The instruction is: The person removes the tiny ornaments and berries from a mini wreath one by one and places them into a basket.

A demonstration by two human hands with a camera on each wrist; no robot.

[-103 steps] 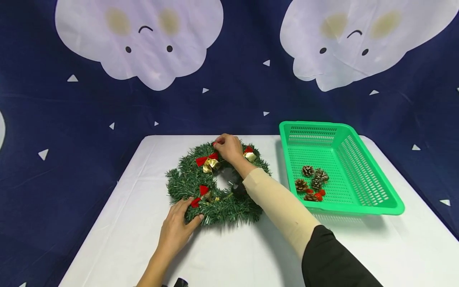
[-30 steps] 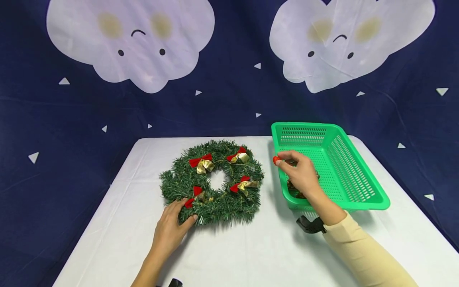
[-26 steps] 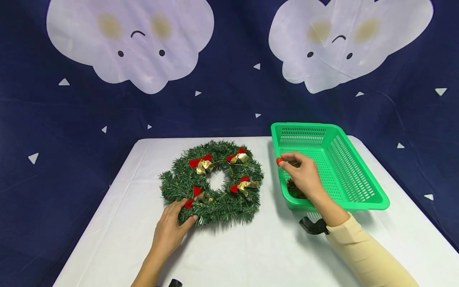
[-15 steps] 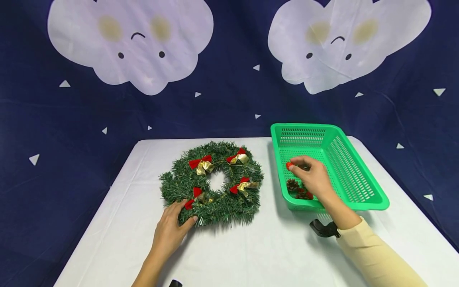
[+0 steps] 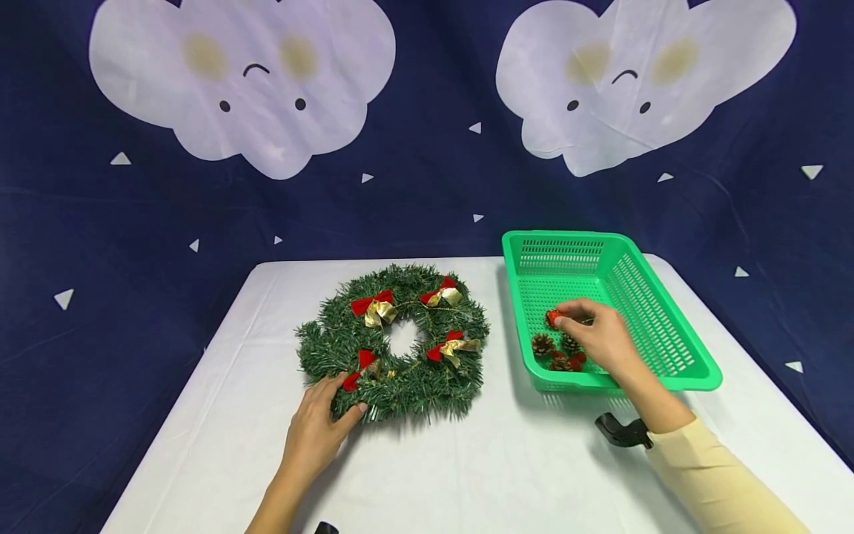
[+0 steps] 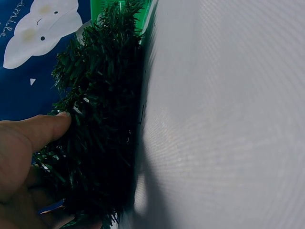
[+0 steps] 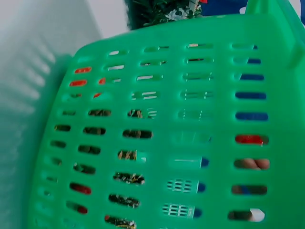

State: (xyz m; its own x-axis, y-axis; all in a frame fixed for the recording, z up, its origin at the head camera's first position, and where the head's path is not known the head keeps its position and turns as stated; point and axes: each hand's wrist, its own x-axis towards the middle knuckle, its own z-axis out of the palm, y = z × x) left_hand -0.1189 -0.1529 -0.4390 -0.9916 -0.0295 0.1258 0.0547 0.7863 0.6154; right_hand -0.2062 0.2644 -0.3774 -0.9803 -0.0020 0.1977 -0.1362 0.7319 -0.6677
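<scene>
A green Christmas wreath (image 5: 320, 337) with red-and-gold bows (image 5: 373, 305) lies on the white table. My left hand (image 5: 316, 426) holds its near-left edge; the left wrist view shows the thumb against the dark tinsel (image 6: 102, 109), and the fingers are partly hidden. Over the green basket (image 5: 510, 297), my right hand (image 5: 597, 334) pinches a small red berry-like ball (image 5: 552, 318) between thumb and fingers. Just below that hand, several pine cones (image 5: 543, 343) and more red balls (image 5: 577, 360) lie at the basket's near-left corner. Through the basket's slots in the right wrist view, fingertips (image 7: 255, 163) show.
To the wreath's right stands the slotted basket, its raised wall (image 7: 162, 124) filling the right wrist view. A black camera mount (image 5: 622, 430) sticks out from the right wrist. Behind the table hangs a dark blue cloth (image 5: 427, 200) printed with clouds.
My right hand has left the wreath's far side and come over to the basket. During the last second it sinks lower, rightward, still pinching the red ball. My left hand stays put.
</scene>
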